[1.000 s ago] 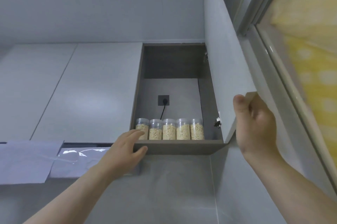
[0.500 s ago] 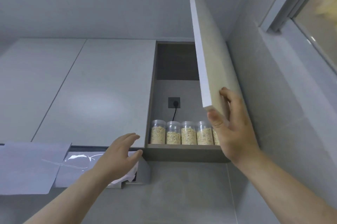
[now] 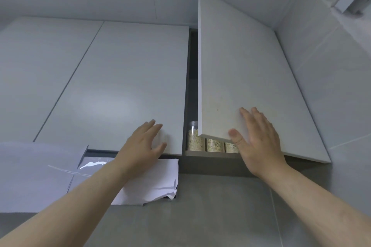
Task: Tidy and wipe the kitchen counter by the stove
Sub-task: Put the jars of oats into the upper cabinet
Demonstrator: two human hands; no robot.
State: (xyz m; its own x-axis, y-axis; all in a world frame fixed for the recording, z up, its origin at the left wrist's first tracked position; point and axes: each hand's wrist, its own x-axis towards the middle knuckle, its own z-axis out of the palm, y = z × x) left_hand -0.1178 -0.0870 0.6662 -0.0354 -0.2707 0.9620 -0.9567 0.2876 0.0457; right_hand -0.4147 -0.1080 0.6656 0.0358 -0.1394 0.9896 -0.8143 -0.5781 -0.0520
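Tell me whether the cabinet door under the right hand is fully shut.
No, the cabinet door stands ajar under the right hand, with jars showing through the gap.

Both your arms reach up and forward. Your left hand is raised, its fingers straight and loosely spread. Your right hand is flat, fingers extended upward, thumb out to the left.

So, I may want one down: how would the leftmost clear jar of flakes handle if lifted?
The clear cylindrical jar of pale flakes is probably light, flakes being loose. Its smooth wall may slip. Tall and narrow, it could tip.
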